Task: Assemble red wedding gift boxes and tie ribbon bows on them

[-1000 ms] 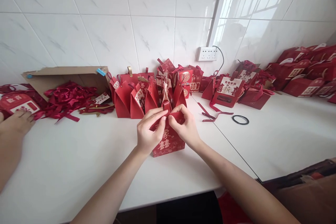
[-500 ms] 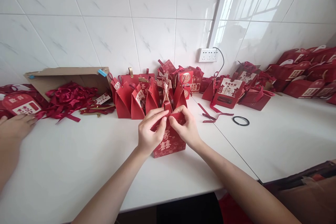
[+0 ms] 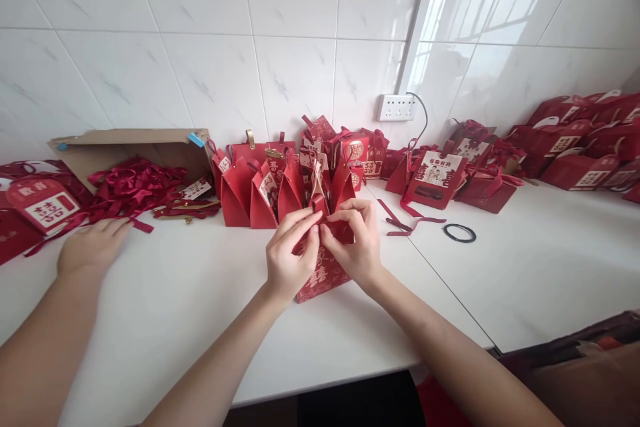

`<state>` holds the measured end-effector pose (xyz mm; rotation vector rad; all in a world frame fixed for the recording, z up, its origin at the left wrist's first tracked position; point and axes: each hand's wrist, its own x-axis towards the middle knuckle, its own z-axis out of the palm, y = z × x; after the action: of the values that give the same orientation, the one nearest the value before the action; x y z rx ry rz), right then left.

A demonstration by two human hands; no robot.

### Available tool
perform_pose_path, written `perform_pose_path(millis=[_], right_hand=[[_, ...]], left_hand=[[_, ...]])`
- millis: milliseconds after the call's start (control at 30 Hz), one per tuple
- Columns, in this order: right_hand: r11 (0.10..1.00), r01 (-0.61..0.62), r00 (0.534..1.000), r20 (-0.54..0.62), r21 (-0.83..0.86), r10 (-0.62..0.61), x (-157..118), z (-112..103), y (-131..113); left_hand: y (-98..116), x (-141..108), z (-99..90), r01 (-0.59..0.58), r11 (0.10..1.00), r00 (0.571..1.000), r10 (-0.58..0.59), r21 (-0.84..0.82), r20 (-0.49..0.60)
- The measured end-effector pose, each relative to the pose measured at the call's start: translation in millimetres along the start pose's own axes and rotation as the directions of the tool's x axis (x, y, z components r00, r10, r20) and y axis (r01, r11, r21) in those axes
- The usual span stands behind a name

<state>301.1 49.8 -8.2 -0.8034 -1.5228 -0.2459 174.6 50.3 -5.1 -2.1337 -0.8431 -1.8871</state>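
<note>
A red gift box [image 3: 324, 277] with pale printed characters stands slightly turned on the white table in front of me. At its top edge, my left hand [image 3: 293, 250] pinches the box beside a looped red strap [image 3: 317, 203]. My right hand [image 3: 355, 240] is closed at the same top edge, thumb and forefinger together near the left fingertips. The small part between the fingertips is mostly hidden. Directly behind stands a row of red gift boxes [image 3: 237, 193] with pointed tops and ribbon loops.
A co-worker's hand [image 3: 93, 247] rests near red ribbons [image 3: 137, 187] spilling from a cardboard box [image 3: 130, 137]. Loose straps [image 3: 413, 219] and a black ring [image 3: 459, 233] lie to the right. More red boxes [image 3: 580, 153] are stacked at far right, below a wall socket [image 3: 396, 107].
The co-worker's hand has moved right, towards the ribbons. My right fingers have curled and lifted a little at the box top; the box has turned slightly.
</note>
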Motion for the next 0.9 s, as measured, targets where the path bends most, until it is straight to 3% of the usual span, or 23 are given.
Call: perform_pose_path(millis=[567,900], right_hand=[[0.999,-0.009,1.0,0.028,0.051,0.007,2.3,-2.4,-2.0],[0.995,0.06,0.998,0.016,0.074,-0.061,6.2,-6.7,3.2]], left_hand=[[2.9,-0.8,-0.1,-0.148,0.989,0.989,0.147,0.026,0.014],[5.9,1.2,-0.5,-0.031,0.999,0.999,0.031,0.017,0.009]])
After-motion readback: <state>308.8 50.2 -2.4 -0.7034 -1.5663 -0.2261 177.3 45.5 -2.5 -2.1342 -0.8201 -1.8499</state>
